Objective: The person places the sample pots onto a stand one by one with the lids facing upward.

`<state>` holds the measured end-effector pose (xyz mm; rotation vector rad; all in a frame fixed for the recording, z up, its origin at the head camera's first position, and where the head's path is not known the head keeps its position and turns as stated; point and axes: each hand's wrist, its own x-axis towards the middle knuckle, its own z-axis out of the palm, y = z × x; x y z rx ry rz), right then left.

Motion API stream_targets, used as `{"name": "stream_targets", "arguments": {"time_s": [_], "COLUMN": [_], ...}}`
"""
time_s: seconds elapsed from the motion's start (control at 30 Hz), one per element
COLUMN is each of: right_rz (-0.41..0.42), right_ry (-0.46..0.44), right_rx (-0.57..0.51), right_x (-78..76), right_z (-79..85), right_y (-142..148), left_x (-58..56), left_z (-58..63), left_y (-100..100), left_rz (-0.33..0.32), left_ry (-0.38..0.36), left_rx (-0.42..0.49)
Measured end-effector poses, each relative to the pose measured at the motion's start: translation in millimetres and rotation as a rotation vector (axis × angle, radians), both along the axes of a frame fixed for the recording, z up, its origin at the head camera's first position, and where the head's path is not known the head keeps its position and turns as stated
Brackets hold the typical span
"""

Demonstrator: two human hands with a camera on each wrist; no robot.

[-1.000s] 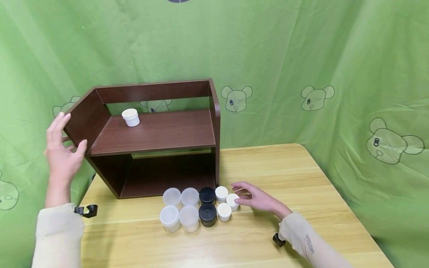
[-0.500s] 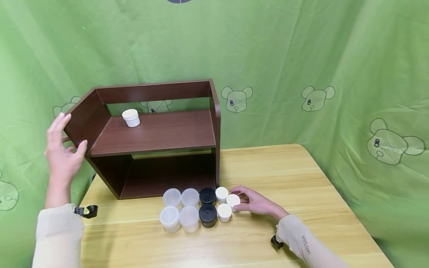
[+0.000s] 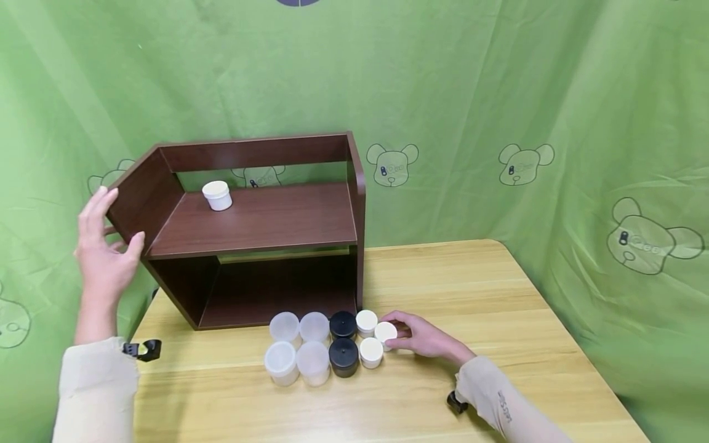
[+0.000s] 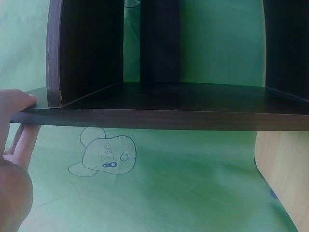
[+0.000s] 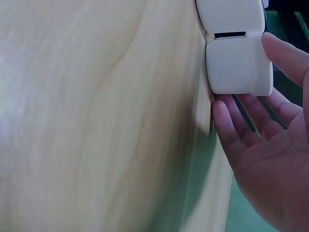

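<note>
My left hand (image 3: 105,258) grips the left side panel of a dark brown two-tier shelf (image 3: 266,215). In the left wrist view, thumb and fingers lie on opposite faces of the panel (image 4: 169,120). My right hand (image 3: 425,337) holds a small white lidded jar (image 3: 386,332), which stands on the table. The right wrist view shows the thumb at the lid edge of this jar (image 5: 231,67) and the fingers curled about its other side. Two more white jars (image 3: 371,352) stand close by, left of the held one. Another white jar (image 3: 217,195) sits on the upper shelf board.
Left of the white jars are two black jars (image 3: 343,358) and several translucent lidded tubs (image 3: 313,363), in two rows before the shelf. The wooden table (image 3: 471,277) extends to the right. A green curtain (image 3: 454,111) hangs behind.
My right hand has come slightly lower, and its fingers and thumb have drawn in around the rightmost white jar. The left hand stays on the shelf panel.
</note>
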<state>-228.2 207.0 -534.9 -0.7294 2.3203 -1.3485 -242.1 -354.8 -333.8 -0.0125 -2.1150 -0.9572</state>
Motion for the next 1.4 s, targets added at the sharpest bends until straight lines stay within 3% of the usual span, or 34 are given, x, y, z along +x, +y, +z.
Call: {"name": "stream_targets", "arguments": {"time_s": [0.63, 1.4], "right_rz": [-0.067, -0.069], "right_ry": [0.015, 0.079], "right_rx": [0.060, 0.002], "right_x": [1.5, 3.6], "right_z": [10.5, 38.0], "right_y": [3, -1], "left_x": [1.6, 1.4], "left_z": [-1.0, -0.1], "left_y": [0, 0], "left_rz": [-0.019, -0.015], "left_ry": [0.014, 0.011], "left_rx": [-0.012, -0.005]}}
